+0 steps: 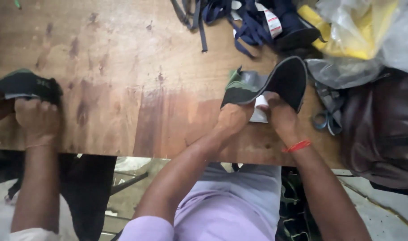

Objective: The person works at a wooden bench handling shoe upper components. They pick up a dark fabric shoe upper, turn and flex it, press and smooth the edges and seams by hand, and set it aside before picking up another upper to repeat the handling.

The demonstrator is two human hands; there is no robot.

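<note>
We hold a curved dark shoe upper piece [275,82] above the wooden bench [137,89], our left hand [233,118] pinching its green-edged end and our right hand [280,114] gripping under its black rounded end. A co-worker's hand [36,118] at the bench's left edge clasps another dark piece [27,85], and scissors [326,120] lie just beside our right hand.

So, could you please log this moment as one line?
left hand: holds dark fabric piece | right hand: holds same piece | wooden table
</note>
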